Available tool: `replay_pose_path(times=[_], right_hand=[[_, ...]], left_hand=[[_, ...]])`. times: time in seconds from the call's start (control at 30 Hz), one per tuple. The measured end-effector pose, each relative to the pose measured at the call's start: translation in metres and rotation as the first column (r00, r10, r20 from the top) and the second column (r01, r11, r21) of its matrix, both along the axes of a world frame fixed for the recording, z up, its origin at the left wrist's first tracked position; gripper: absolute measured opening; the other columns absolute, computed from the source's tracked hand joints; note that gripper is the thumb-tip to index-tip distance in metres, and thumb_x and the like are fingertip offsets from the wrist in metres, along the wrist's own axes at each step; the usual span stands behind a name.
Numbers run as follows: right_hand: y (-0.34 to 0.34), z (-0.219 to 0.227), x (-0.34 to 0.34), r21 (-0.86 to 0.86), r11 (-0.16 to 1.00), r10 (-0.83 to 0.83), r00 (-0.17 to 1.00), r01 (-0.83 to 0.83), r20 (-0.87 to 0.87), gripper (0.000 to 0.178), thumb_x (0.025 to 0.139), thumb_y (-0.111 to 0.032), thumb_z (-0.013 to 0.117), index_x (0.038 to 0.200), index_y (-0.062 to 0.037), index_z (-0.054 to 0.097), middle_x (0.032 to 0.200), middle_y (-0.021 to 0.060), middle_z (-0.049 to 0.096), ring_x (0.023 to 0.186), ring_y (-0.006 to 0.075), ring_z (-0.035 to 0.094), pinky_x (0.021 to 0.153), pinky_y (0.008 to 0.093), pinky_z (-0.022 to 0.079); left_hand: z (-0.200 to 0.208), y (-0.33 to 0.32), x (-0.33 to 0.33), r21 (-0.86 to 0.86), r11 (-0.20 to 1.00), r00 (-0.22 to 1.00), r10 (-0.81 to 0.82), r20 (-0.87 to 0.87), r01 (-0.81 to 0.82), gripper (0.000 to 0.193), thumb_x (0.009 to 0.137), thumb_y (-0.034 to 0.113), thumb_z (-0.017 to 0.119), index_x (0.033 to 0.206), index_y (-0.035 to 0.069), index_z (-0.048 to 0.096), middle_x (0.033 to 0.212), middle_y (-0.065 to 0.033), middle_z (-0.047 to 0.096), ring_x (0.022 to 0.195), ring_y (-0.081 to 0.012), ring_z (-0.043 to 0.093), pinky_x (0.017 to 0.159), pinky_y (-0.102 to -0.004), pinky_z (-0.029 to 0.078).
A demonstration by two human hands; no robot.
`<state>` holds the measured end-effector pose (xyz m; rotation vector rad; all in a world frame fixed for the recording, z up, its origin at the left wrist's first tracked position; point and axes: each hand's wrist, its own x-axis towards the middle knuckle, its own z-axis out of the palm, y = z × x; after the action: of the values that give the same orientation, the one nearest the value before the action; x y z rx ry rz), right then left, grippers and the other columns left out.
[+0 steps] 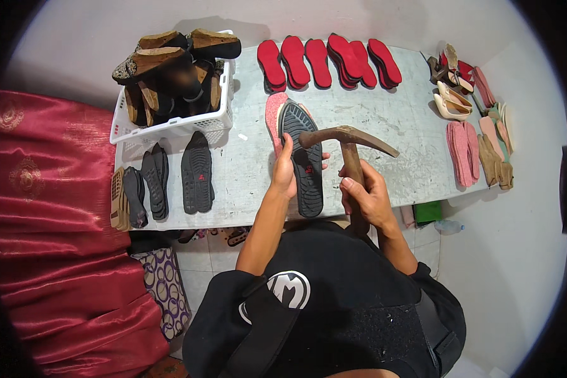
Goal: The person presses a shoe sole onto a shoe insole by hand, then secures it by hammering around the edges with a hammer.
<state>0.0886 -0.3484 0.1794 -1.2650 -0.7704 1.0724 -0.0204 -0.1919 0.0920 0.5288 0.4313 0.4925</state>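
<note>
My left hand is wrapped round a black shoe sole, thumb on its ridged face and fingertips showing past its right edge. Behind that sole, a pink speckled insole shows along the upper left; whether it is in my hand or on the table I cannot tell. In my right hand is a hammer, gripped by its handle below the head. The hammer's rusty head lies across the view, its round face over the sole's middle and its long curved end toward the right. Whether the face touches the sole is unclear.
Red insoles lie in stacks along the table's far side. At left are a white basket of shoe lasts, black soles and tan soles. Cream shoes and pink insoles sit at right.
</note>
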Motion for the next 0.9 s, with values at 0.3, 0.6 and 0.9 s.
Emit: replay_pose_path(times=[0.3, 0.6, 0.9], right_hand=[[0.004, -0.016, -0.006, -0.108, 0.994, 0.035, 0.996, -0.025, 0.088, 0.018, 0.093, -0.016, 0.061, 0.101, -0.0006, 0.058, 0.062, -0.0007, 0.053, 0.046, 0.0064, 0.048, 0.043, 0.0243, 0.037], [0.007, -0.013, -0.006, -0.107, 0.994, 0.051, 0.979, -0.03, 0.198, 0.018, 0.091, -0.017, 0.064, 0.095, -0.0008, 0.057, 0.057, 0.0004, 0.053, 0.045, 0.0079, 0.049, 0.042, 0.0257, 0.038], [0.014, -0.003, -0.011, -0.124, 0.992, 0.056, 0.942, -0.016, 0.331, 0.015, 0.09, -0.013, 0.064, 0.095, 0.0003, 0.058, 0.059, 0.001, 0.053, 0.046, 0.0083, 0.049, 0.043, 0.0253, 0.038]], left_hand=[[-0.005, 0.003, -0.005, -0.011, 1.0, 1.0, -0.015, 0.011, 0.015, 0.078, 0.097, 0.064, 0.026, 0.132, -0.002, 0.05, 0.12, -0.0138, 0.063, 0.094, -0.0241, 0.066, 0.079, -0.0368, 0.057], [-0.002, 0.011, -0.008, -0.058, 0.998, 0.994, 0.04, 0.102, -0.034, 0.074, 0.098, 0.062, 0.026, 0.134, 0.0, 0.046, 0.122, -0.0113, 0.062, 0.091, -0.0229, 0.066, 0.076, -0.0369, 0.057], [-0.017, 0.022, -0.009, -0.038, 0.997, 0.997, 0.07, -0.03, -0.071, 0.074, 0.097, 0.063, 0.03, 0.129, -0.002, 0.048, 0.116, -0.0128, 0.064, 0.084, -0.0223, 0.066, 0.071, -0.0365, 0.058]])
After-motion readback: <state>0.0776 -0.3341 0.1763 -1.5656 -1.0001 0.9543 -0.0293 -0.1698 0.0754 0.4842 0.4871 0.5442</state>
